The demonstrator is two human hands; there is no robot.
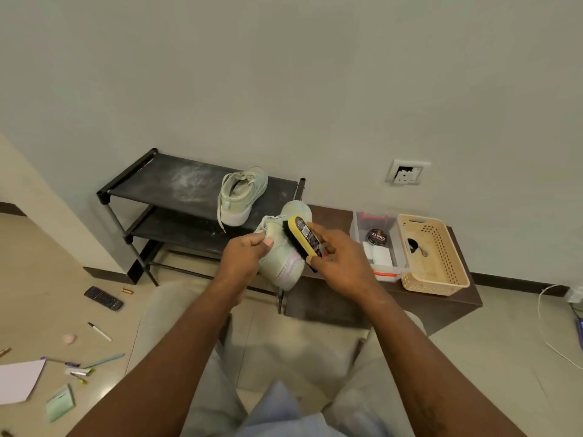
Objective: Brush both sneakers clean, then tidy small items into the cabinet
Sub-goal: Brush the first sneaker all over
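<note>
In front of the shoe rack [176, 187], at its right end, we hold one sneaker [280, 260] in the air. The other sneaker [241, 197] sits on the rack's top shelf. Our left hand [243, 257] curls round the held sneaker's collar, thumb on its side; a firm grip there lets us turn the shoe. Our right hand [337, 260] wraps the brush [307, 236], bristles against the upper; short, even strokes probably serve best. Small items [77, 371] lie on the floor left of the rack.

Pale sneaker [280, 261] against yellow-backed brush [305, 237]
</note>
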